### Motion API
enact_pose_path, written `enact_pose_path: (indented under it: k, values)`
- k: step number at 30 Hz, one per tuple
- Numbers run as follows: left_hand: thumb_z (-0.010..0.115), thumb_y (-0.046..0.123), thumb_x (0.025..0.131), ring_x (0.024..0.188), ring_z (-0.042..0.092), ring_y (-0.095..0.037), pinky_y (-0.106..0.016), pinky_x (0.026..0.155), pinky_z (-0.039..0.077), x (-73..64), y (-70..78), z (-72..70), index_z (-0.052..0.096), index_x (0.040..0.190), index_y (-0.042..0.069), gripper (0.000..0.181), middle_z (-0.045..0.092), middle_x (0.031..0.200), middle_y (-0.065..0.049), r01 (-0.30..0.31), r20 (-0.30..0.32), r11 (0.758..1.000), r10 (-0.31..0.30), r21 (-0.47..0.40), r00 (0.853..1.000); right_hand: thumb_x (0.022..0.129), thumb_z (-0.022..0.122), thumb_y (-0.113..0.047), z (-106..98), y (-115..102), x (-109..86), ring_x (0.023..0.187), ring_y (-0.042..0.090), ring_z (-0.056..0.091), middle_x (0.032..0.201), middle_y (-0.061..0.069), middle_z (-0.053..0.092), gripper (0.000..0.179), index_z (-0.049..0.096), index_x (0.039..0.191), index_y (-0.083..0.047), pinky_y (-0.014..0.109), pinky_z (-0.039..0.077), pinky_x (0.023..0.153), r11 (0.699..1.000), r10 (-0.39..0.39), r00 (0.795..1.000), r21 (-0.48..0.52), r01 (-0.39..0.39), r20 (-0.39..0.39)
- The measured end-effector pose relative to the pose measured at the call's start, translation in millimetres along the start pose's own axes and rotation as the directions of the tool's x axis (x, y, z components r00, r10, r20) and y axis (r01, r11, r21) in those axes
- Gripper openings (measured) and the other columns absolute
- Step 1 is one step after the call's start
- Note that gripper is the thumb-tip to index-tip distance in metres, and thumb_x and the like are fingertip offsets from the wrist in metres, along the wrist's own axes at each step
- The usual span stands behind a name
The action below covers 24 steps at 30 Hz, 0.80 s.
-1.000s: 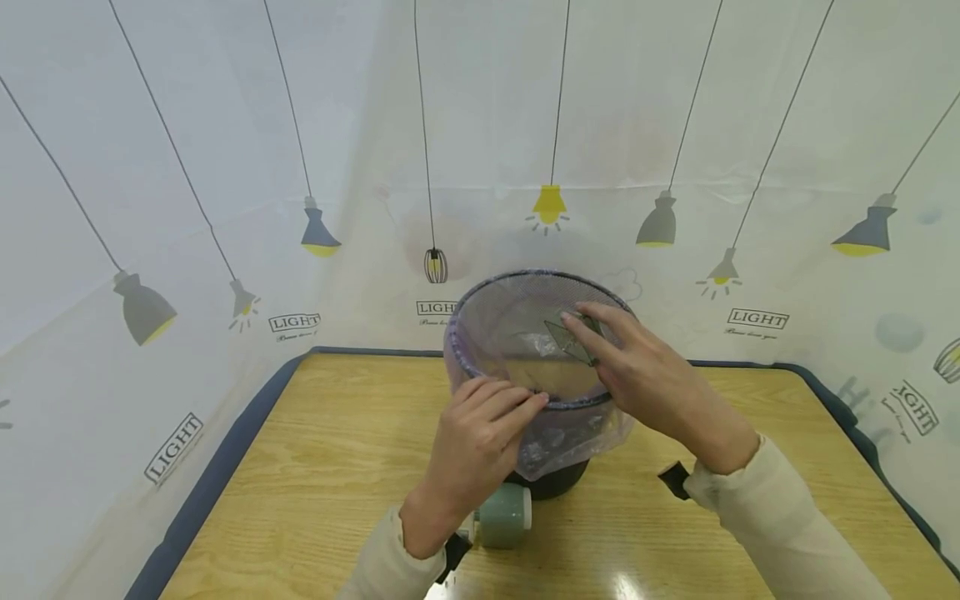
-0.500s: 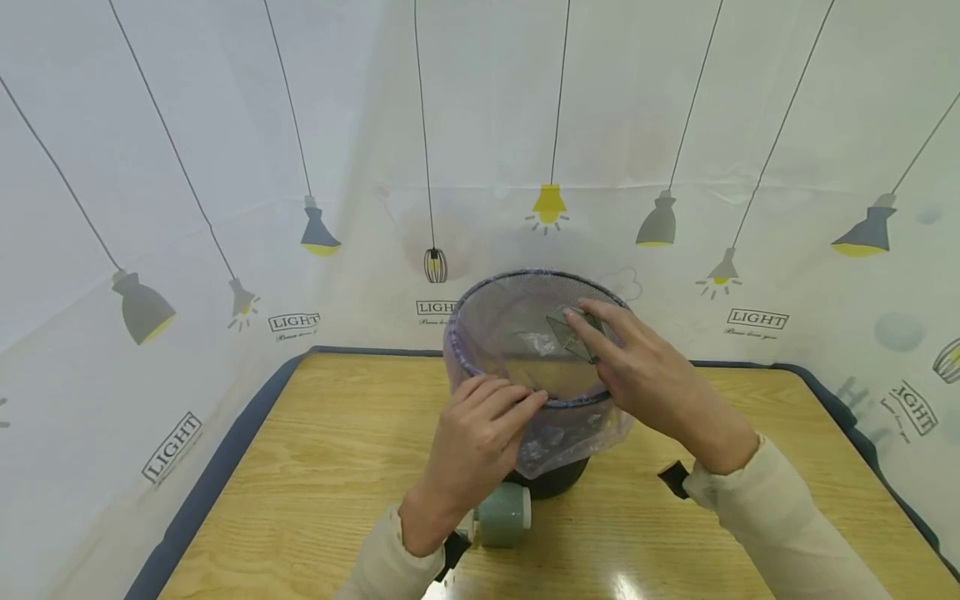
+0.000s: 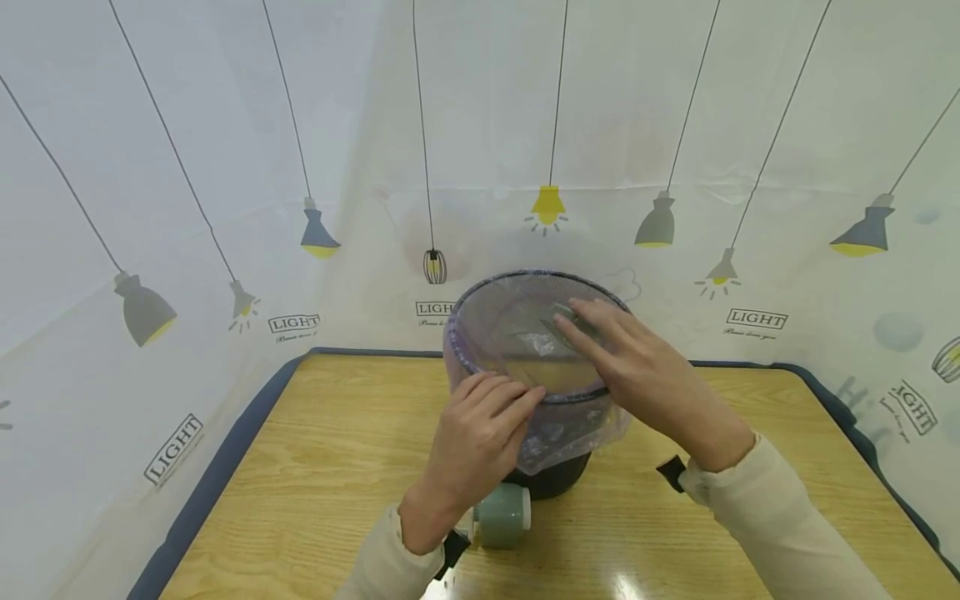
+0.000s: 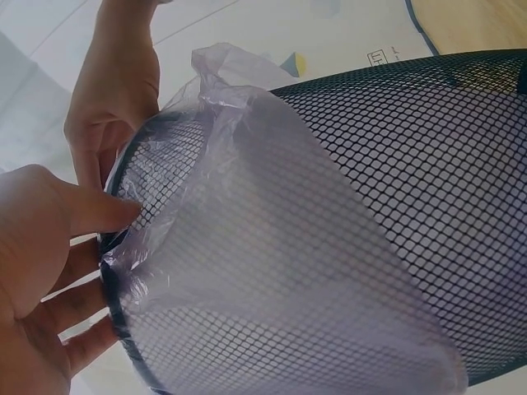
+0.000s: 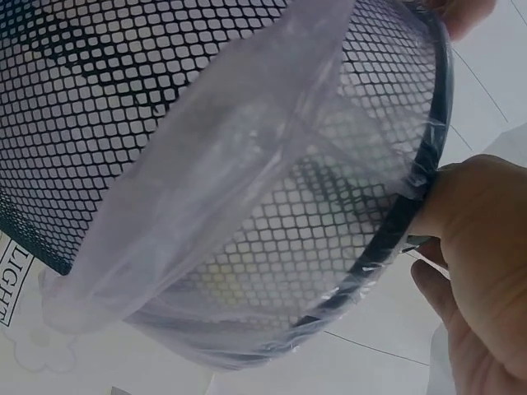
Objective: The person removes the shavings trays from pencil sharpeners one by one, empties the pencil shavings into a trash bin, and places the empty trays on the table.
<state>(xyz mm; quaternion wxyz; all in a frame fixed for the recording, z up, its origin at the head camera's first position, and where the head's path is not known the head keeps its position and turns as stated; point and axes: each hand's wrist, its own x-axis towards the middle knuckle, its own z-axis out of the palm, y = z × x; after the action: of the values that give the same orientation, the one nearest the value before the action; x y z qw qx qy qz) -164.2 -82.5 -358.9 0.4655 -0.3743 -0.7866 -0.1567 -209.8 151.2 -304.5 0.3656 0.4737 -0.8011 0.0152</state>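
Observation:
A black mesh wastebasket [image 4: 412,164] stands upright, with a translucent purple trash bag [image 4: 272,247] folded over its rim. My left hand [image 3: 480,429] grips the bag at the near rim; in the left wrist view its thumb lies outside the mesh and its fingers reach inside. My right hand [image 3: 648,371] is at the right rim, thumb on the outside and fingers reaching over the opening, with the bag edge [image 5: 416,185] between them. A thin greenish see-through piece, blurred, shows under the right fingertips in the head view.
A green mug-like thing [image 3: 504,517] lies on its side close before the wastebasket, partly behind the left wrist. The wooden table [image 3: 322,467] has a dark blue edging. A pale curtain [image 3: 495,100] printed with lamps surrounds it.
My right fingers have shifted slightly left over the opening, and the greenish piece beneath them shows less. The left hand stays at the near rim; the wastebasket has barely moved.

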Motion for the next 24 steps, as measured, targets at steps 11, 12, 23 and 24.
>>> enact_pose_path:
  k: [11,12,23,24]
  values:
    - [0.074,0.014,0.088,0.099,0.067,-0.018,-0.035,0.096,0.051,0.4,0.1,0.0,0.077,0.107,0.009,0.02,0.073,0.101,-0.003,0.026,0.026,1.0,-0.025,-0.015,0.999,0.072,0.065,0.022,-1.7,-0.8,0.4,0.128,0.037,0.049,0.142,0.021,0.048,0.081,0.044,0.147,-0.004,0.048,0.042,0.108,0.993,-0.044,0.999,-0.105,0.046,0.015]
    - [0.074,0.014,0.087,0.099,0.067,-0.019,-0.035,0.096,0.051,0.4,0.0,0.2,0.077,0.106,0.009,0.02,0.072,0.101,-0.003,0.022,0.023,1.0,-0.022,-0.014,1.0,0.072,0.066,0.021,-1.4,-0.6,0.4,0.127,0.037,0.05,0.141,0.022,0.048,0.081,0.045,0.146,-0.003,0.048,0.044,0.106,0.992,-0.045,0.999,-0.116,0.046,0.009]
    - [0.069,0.013,0.089,0.099,0.068,-0.021,-0.037,0.097,0.051,-0.4,-1.2,2.1,0.072,0.115,0.005,0.027,0.072,0.103,-0.006,0.003,-0.021,0.999,-0.005,-0.052,1.0,0.098,0.043,-0.006,-1.6,4.4,-0.3,0.11,0.039,0.057,0.136,0.026,0.049,0.044,0.049,0.14,0.005,0.046,0.052,0.093,0.997,0.028,0.999,-0.074,-0.031,-0.044]
    - [0.068,0.013,0.089,0.1,0.068,-0.022,-0.037,0.097,0.051,-0.7,-1.3,2.2,0.072,0.115,0.005,0.028,0.072,0.104,-0.007,0.002,-0.024,0.999,-0.003,-0.052,1.0,0.097,0.047,-0.005,-1.3,4.7,-0.5,0.111,0.039,0.057,0.137,0.027,0.048,0.044,0.049,0.14,0.006,0.046,0.052,0.092,0.997,0.032,0.998,-0.067,-0.035,-0.051]
